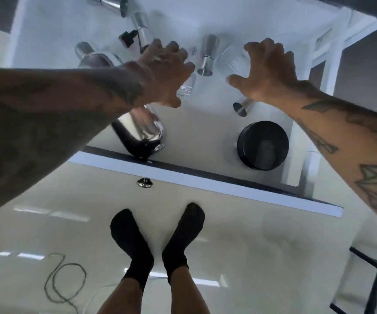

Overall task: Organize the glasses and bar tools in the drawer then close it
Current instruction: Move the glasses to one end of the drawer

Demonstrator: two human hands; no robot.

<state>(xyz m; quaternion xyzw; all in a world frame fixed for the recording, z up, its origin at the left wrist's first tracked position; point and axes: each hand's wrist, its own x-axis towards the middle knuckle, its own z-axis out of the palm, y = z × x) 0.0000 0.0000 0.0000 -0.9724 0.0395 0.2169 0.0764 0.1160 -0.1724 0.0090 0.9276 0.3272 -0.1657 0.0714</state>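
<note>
The white drawer (pixel 205 184) stands pulled open below me, with a small metal knob (pixel 144 182) on its front. My left hand (pixel 162 71) hovers over the middle of the drawer, fingers spread, above a clear glass (pixel 186 88). My right hand (pixel 266 69) hovers open to the right, above another clear glass (pixel 229 61) and a small steel jigger (pixel 243 107). A steel jigger (pixel 206 56) lies between the hands. A shiny shaker (pixel 141 132) lies by the front wall, a black round cup (pixel 262 145) to its right. Neither hand holds anything.
More steel shakers and tools lie at the back left (pixel 92 56) and top (pixel 108 2) of the drawer, with a small black piece (pixel 127 37). My feet in black socks (pixel 158 243) stand on the pale floor. A cable (pixel 65 282) loops at lower left. A dark frame (pixel 373 277) stands at lower right.
</note>
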